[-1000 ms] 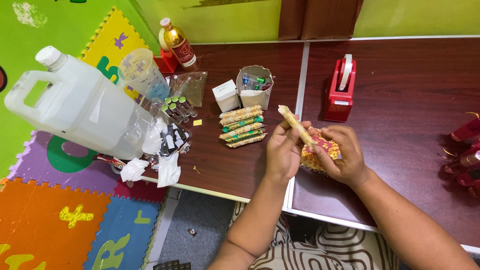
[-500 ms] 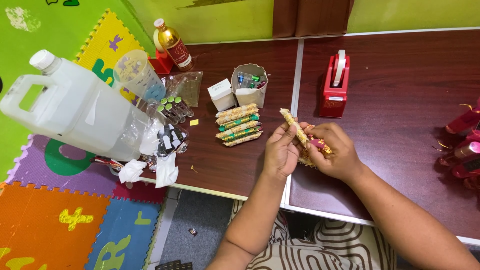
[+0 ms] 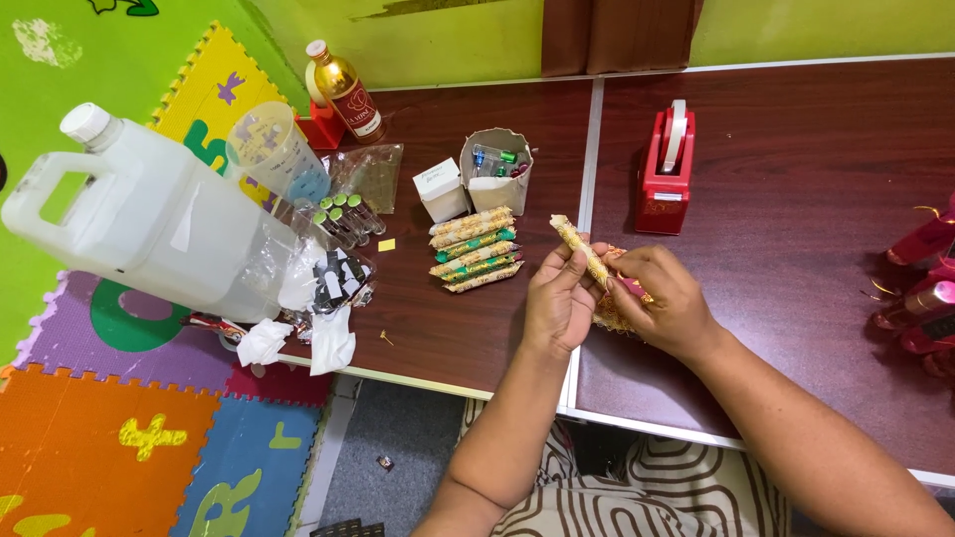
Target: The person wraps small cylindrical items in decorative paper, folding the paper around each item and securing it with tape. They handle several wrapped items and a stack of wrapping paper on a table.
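My left hand and my right hand meet over the dark wooden table. Together they grip a thin roll wrapped in gold patterned paper, which sticks out up and to the left from my fingers. A loose part of the same gold and red paper bunches between my palms. Just left of my hands lies a row of several finished wrapped rolls, side by side on the table.
A red tape dispenser stands behind my hands. A paper cup of small tubes, a white box, an amber bottle, a measuring cup and a big white jug crowd the left. Red wrapped items lie at the right edge.
My hands have drawn the gold paper tighter around the roll; less flat paper shows under my right hand now. The roll stays pointing up-left.
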